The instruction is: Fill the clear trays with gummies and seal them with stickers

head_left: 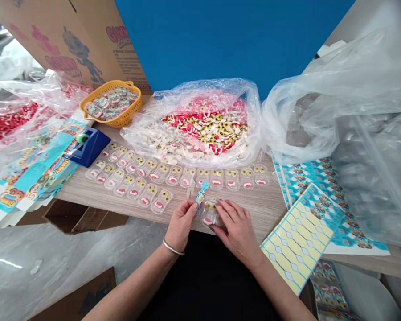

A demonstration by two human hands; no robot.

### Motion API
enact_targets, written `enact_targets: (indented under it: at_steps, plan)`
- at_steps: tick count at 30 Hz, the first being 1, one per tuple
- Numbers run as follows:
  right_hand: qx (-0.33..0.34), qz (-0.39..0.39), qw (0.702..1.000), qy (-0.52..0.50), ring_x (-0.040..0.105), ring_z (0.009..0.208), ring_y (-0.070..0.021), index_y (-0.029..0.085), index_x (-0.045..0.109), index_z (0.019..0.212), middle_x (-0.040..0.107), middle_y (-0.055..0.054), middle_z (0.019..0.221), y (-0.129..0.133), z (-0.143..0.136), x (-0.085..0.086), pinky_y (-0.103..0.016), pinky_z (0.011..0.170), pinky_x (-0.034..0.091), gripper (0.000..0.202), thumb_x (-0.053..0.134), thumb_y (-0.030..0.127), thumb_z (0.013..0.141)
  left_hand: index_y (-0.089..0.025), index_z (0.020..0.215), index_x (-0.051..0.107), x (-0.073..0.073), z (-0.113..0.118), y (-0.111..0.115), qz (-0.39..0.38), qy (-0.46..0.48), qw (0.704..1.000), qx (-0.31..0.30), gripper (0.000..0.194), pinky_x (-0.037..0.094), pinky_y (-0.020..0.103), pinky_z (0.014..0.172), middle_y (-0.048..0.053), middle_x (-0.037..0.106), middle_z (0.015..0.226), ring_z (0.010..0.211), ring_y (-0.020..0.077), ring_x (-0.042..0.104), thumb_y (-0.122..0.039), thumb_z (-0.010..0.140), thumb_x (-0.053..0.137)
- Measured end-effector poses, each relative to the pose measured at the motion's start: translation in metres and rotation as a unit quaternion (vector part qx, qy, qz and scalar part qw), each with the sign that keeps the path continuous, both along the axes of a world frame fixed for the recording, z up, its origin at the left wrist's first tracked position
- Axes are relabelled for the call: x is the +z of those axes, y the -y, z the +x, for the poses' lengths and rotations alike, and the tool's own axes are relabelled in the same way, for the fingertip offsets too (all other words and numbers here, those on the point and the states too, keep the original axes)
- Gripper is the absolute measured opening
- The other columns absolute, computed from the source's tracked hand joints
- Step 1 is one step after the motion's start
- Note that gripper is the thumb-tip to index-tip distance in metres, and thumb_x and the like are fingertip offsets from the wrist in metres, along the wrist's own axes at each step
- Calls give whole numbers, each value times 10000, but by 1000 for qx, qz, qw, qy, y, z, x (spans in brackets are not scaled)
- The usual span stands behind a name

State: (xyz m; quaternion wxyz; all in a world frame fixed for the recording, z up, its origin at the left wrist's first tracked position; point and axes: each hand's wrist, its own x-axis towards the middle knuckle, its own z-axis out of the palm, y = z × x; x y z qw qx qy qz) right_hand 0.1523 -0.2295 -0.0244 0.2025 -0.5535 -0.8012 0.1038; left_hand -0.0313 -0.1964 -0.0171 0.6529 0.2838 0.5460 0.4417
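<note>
The left fingers (pixel 190 207) pinch a blue sticker (pixel 201 196) by its lower end; just right of it, the right fingers (pixel 223 218) curve over the side of a clear candy tray (pixel 209 215) near the table's (pixel 260 200) front edge. Beyond the fingers, rows of filled trays (pixel 217 179) leave a bare strip between. Farther, an open plastic bag (pixel 254 133) holds gummies; far left of it, a yellow basket (pixel 128 117) holds packed trays.

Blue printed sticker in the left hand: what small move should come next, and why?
Probably lay the sticker across the clear tray: the left hand pinches it right beside the tray, the right hand steadies the tray, and no sticker shows on it.
</note>
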Motion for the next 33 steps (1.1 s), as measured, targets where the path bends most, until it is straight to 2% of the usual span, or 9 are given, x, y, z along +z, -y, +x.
enact_targets:
  at_steps: [7,10,14,18,20,23,29,33]
  plan:
    - [21,-53,998,26,469,1234,-310,153,580,1270,553,-131,1368,-12,-9,11,-467,997,353,453,621,379,880,-192,837,662,-2,0,5,17,6,999,41,202,443,292,833,26,693,879,827,157,605,-391,806,681]
    - [32,-60,997,33,466,1238,-306,165,576,1270,543,-125,1381,-15,-11,13,-472,1011,337,447,628,361,871,-193,844,667,-2,-1,7,30,-28,999,33,186,427,289,865,19,684,851,838,158,596,-378,822,666]
    - [37,-63,997,34,471,1231,-305,173,572,1271,545,-121,1379,-20,-15,14,-474,1011,334,450,635,350,862,-202,825,675,2,-2,3,57,-90,994,22,161,420,261,811,4,668,806,804,159,574,-362,807,681]
    - [24,-56,998,30,491,1213,-301,179,573,1265,561,-127,1356,-21,-19,11,-481,1019,333,451,640,357,857,-198,831,680,6,-3,-1,69,-107,992,-4,164,428,256,771,15,676,811,782,165,573,-361,810,673]
    - [13,-50,998,25,497,1209,-298,176,573,1260,569,-130,1344,-20,-21,9,-480,1025,328,442,631,363,863,-195,838,675,6,-3,-2,77,-122,989,-19,171,432,252,749,13,671,796,758,161,568,-363,819,662]
    - [-2,-45,999,15,492,1218,-296,163,568,1258,570,-139,1339,-18,-25,8,-482,1042,311,429,606,361,880,-195,858,663,1,-6,-5,87,-141,986,-4,168,435,249,762,13,673,825,772,152,568,-361,837,643]
    - [-22,-50,998,12,495,1209,-297,143,574,1240,565,-152,1337,-18,-29,9,-484,1050,313,421,611,327,862,-189,842,640,-12,-8,-5,36,-65,997,-11,220,473,304,807,30,689,848,800,169,620,-406,816,663]
    - [-17,-52,998,8,490,1217,-293,149,564,1254,562,-143,1348,-17,-28,9,-476,1049,312,425,602,333,873,-196,863,641,-10,-6,1,53,-69,996,16,198,464,308,857,32,696,889,853,173,623,-392,833,649]
